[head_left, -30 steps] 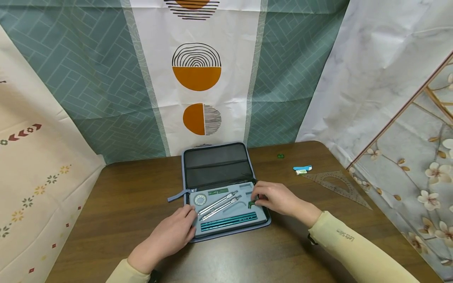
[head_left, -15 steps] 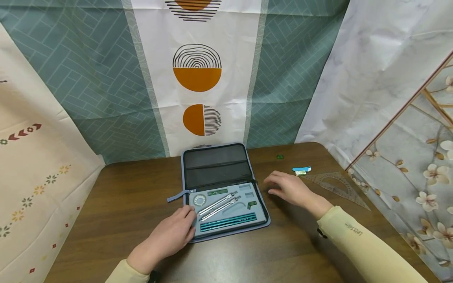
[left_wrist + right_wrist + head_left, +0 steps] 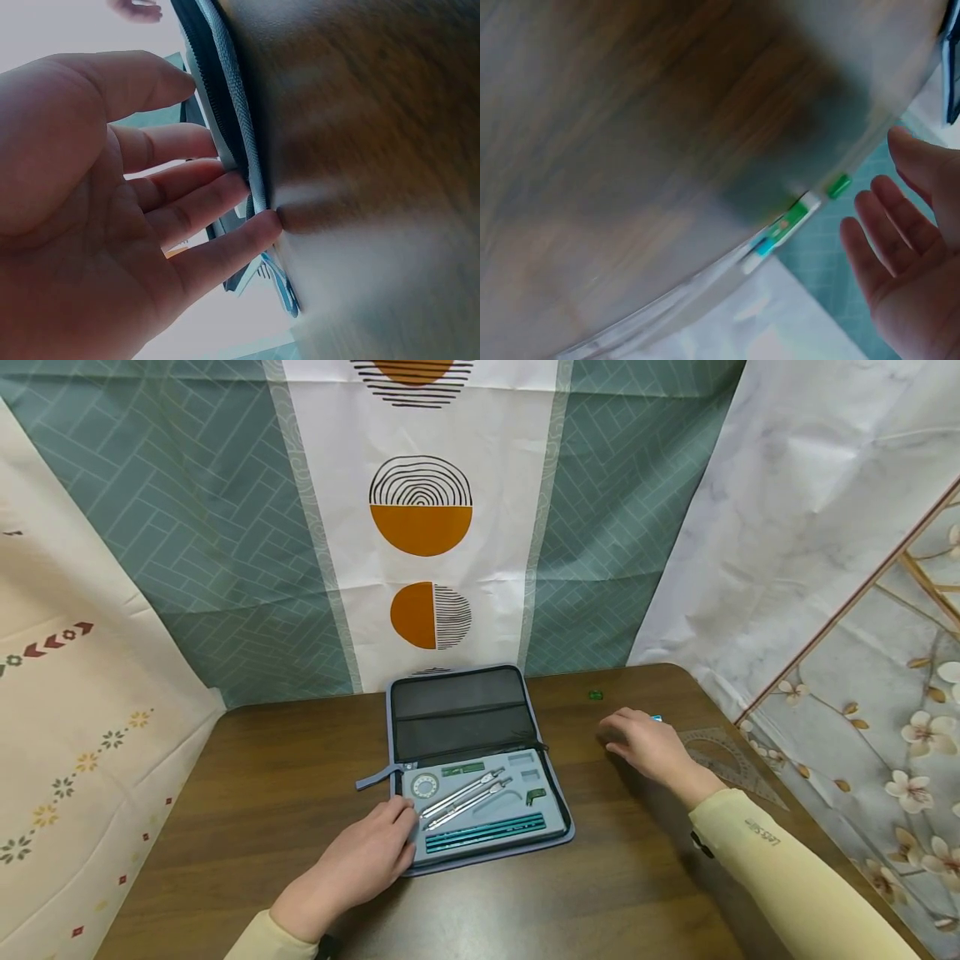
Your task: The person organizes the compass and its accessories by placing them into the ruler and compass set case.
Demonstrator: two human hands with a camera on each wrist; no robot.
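Note:
A blue zip case (image 3: pixel 461 695) lies unfolded on the table, its grey tray facing up. Two silver compasses (image 3: pixel 463 799) sit in the tray above a row of dark teal pencils (image 3: pixel 486 832). A round white disc (image 3: pixel 425 786), a flat green piece (image 3: pixel 462 769) and a small bent green piece (image 3: pixel 535 796) fill other slots. My left hand (image 3: pixel 365 852) rests its loosely extended fingers on the case's left edge. My right hand (image 3: pixel 647 745), fingers relaxed and holding nothing, hovers over the table near a white-and-green eraser (image 3: pixel 789 222), which it mostly hides in the head view.
A blue-and-white strip (image 3: pixel 657 718) shows just beyond my right hand. A clear triangular ruler (image 3: pixel 746 768) lies by the table's right edge. Farther back sits a small green object (image 3: pixel 596 695). Patterned cloths hang behind and beside the table (image 3: pixel 300 752).
My right hand has let go of the bent green piece, which stays in the tray, and has moved right toward the eraser. My left hand has stayed at the case's edge.

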